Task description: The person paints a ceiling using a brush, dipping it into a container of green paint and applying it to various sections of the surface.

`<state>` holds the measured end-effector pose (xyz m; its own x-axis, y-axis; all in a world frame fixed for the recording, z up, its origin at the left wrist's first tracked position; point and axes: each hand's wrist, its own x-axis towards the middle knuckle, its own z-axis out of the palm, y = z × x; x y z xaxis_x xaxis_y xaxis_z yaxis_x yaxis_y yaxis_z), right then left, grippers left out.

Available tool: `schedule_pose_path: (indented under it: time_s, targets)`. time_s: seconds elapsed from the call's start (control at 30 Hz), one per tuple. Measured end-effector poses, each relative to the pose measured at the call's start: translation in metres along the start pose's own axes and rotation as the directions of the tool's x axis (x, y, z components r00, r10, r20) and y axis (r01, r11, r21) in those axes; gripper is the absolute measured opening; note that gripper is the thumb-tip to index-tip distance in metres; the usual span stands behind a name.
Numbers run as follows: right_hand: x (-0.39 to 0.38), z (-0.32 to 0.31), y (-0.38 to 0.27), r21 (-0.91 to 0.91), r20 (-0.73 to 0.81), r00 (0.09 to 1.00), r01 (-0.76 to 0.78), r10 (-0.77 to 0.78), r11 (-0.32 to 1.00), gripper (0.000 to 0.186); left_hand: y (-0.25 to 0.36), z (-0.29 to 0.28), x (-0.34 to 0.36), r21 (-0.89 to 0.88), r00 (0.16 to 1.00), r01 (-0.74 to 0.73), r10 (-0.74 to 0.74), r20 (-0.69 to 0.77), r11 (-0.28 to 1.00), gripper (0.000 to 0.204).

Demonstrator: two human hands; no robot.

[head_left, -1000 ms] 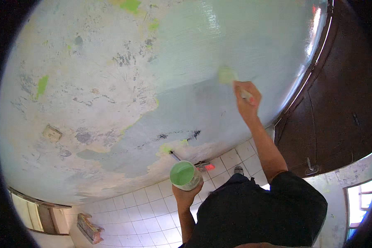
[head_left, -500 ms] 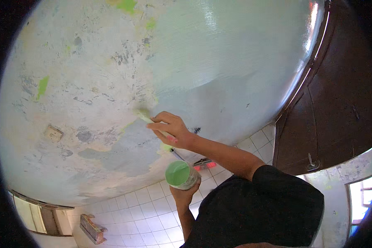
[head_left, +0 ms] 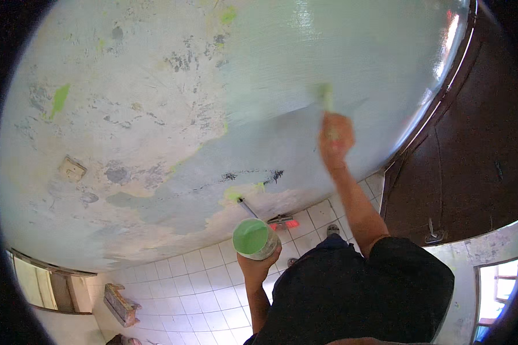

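Observation:
My right hand [head_left: 336,137] is closed round the handle of a paintbrush [head_left: 326,96], blurred by motion. The bristles are at the wall [head_left: 282,63], over a pale green coated area; contact is hard to make out through the blur. Lower down, my left hand [head_left: 258,265] grips a round paint container [head_left: 266,246] from below and the side. It is tilted so that its mouth shows light green paint [head_left: 251,237] inside. Bare, patchy plaster [head_left: 149,103] with grey marks and bright green spots lies left of the coated area.
A dark brown door [head_left: 460,132] with a handle stands at the right. A broom with a red head [head_left: 288,223] rests by the wall base on white tiles [head_left: 213,282]. A worn wooden piece [head_left: 121,305] lies at lower left. A switch plate [head_left: 73,168] sits on the wall.
My right hand has swung right and up with the brush, from the plaster's edge to the coated area. My left hand still holds the container in about the same place.

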<state>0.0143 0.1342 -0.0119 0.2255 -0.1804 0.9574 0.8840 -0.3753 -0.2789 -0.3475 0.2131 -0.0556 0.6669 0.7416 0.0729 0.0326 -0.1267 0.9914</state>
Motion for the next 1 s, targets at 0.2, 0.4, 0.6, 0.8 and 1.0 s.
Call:
schedule_pose_path:
  time_s: [0.2,0.4,0.6,0.8,1.0]
  targets:
    - [-0.06,0.067,-0.143,0.599,0.463,0.883,-0.246,-0.08,0.762,0.035,0.001,0.002,-0.002,0.014,0.999,0.031,-0.031,0.016,0.999,0.073]
    - [-0.034,0.066,-0.097,0.597,0.347,0.907,-0.018,-0.238,0.802,0.016,-0.001,0.008,0.0,-0.047,1.0,0.003,-0.003,-0.002,0.999,0.072]
    - [0.015,-0.007,0.017,0.392,0.12,0.989,-0.124,0.084,0.912,0.025,-0.008,0.004,-0.002,0.077,1.0,0.003,-0.004,0.012,0.997,0.07]
    - [0.0,0.016,-0.034,0.088,-0.058,0.998,-0.02,0.026,0.996,0.011,-0.009,0.002,-0.013,-0.03,0.999,0.041,-0.042,-0.031,0.999,0.068]
    - [-0.046,0.082,-0.179,0.635,0.368,0.898,-0.052,-0.243,0.771,0.027,-0.009,0.003,-0.016,-0.02,0.998,0.052,-0.053,-0.033,0.998,0.069]
